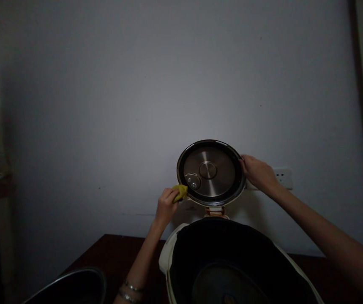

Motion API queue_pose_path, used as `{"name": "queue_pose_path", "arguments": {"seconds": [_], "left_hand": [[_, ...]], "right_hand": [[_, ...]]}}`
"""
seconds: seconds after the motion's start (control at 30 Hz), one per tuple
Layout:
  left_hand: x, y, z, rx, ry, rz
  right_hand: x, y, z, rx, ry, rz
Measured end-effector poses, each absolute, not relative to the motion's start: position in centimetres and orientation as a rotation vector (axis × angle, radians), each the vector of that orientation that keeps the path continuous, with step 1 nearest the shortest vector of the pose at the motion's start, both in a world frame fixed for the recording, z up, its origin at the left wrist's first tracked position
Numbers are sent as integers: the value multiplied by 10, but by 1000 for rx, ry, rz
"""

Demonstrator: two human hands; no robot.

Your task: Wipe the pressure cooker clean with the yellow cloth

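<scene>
A rice cooker [169, 247] stands before me with its round lid [222, 175] raised on the rear hinge. The lid's metal inner face, with a small vent at its lower left, is turned toward me. My left hand [166, 202] is closed on a yellow cloth [180, 192], which touches the lid's lower-left rim. At the opposite side, my right hand [259, 172] grips the lid's right edge, its fingers partly hidden behind it. The cooker's dark cavity holds no inner pot, and the heating plate [225, 280] shows at the bottom.
A dark pot [100, 276] with a metallic rim is partly in view at the lower left on the dark red table [118, 249]. Behind the cooker rises a pale wall [121, 105]. A wall socket [284, 178] sits behind my right wrist.
</scene>
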State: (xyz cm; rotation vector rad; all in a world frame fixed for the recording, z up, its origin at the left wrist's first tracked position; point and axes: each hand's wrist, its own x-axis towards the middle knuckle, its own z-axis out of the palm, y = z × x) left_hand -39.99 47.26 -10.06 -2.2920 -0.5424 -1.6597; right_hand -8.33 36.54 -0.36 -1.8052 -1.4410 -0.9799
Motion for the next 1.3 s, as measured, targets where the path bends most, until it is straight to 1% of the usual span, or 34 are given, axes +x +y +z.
{"name": "queue_pose_path", "arguments": {"seconds": [0.13, 0.3, 0.37, 0.47, 0.5, 0.6, 0.7, 0.83, 0.93, 1.1, 1.2, 1.3], "left_hand": [[-397, 471, -112, -2382, -392, -1478], [-401, 468, -109, -2463, -461, -1397], [-405, 468, -103, -2372, -512, -1481], [-409, 469, -90, -2111, -616, -1723], [-409, 470, -86, -2084, -615, -1743], [-404, 473, -82, -2219, -507, -1592], [-396, 474, -91, -2313, -452, -1491], [-396, 473, -106, -2405, -396, -1523], [-403, 472, -104, -2486, -379, -1572], [-409, 475, -92, -2240, -607, -1888], [-403, 477, -96, -2326, -605, -1809], [-393, 474, -115, -2427, -645, -1708]], "right_hand": [[-79, 367, 4, -1847, -1514, -970], [-73, 371, 6, -1843, -1582, -1015], [-70, 373, 5, -1866, -1581, -1029], [-66, 374, 3, -1869, -1582, -1040], [-66, 373, 3, -1861, -1589, -1044], [-66, 372, 3, -1847, -1594, -1073], [-68, 371, 3, -1843, -1577, -1102], [-70, 368, 4, -1831, -1593, -1093], [-72, 367, 4, -1836, -1595, -1085], [-75, 365, 5, -1857, -1586, -1084], [-76, 363, 5, -1859, -1591, -1080], [-77, 362, 5, -1851, -1596, -1091]]}}
